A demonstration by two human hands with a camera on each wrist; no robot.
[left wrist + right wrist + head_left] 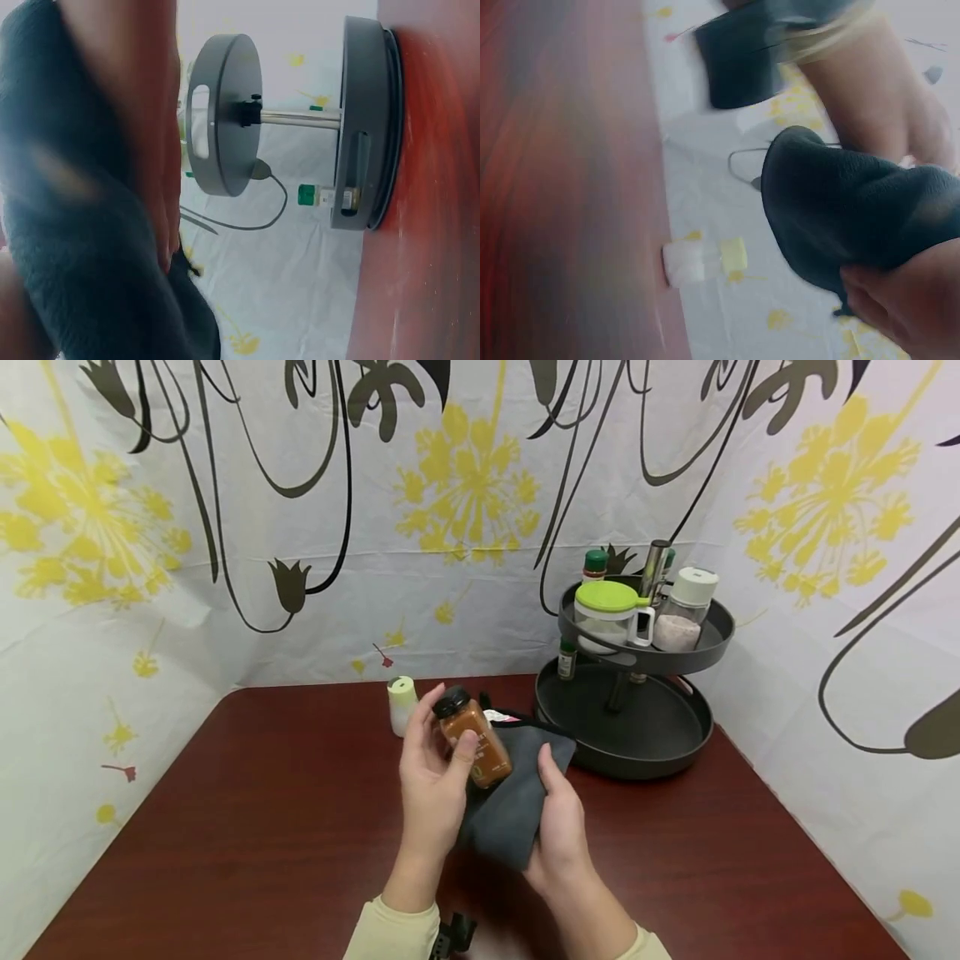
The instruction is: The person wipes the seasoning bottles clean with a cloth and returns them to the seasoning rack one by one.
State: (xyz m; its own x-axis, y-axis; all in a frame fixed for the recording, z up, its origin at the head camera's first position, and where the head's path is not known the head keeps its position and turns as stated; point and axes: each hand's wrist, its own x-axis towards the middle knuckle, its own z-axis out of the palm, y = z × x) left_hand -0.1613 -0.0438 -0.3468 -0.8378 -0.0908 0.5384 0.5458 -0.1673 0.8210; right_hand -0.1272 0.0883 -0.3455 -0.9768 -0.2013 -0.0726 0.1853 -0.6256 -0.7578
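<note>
Patterned white sheeting (pixel 337 643) walls in a reddish-brown tabletop (pixel 262 827) with a round, two-tier dark stand (pixel 652 764). Above the tabletop: a limp grey cloth (pixel 510 818), apparently napped though blurred at the wrists, pinched by the right hand (pixel 562 835); the left hand (pixel 431 793) grips a tilted, black-capped orange-brown jar (pixel 491 756) in front of the cloth.

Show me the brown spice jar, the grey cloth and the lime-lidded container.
Brown spice jar (pixel 487 753): head view, front of its body.
Grey cloth (pixel 512 810): head view, middle of its face.
Lime-lidded container (pixel 602 624): head view, clear side.
</note>
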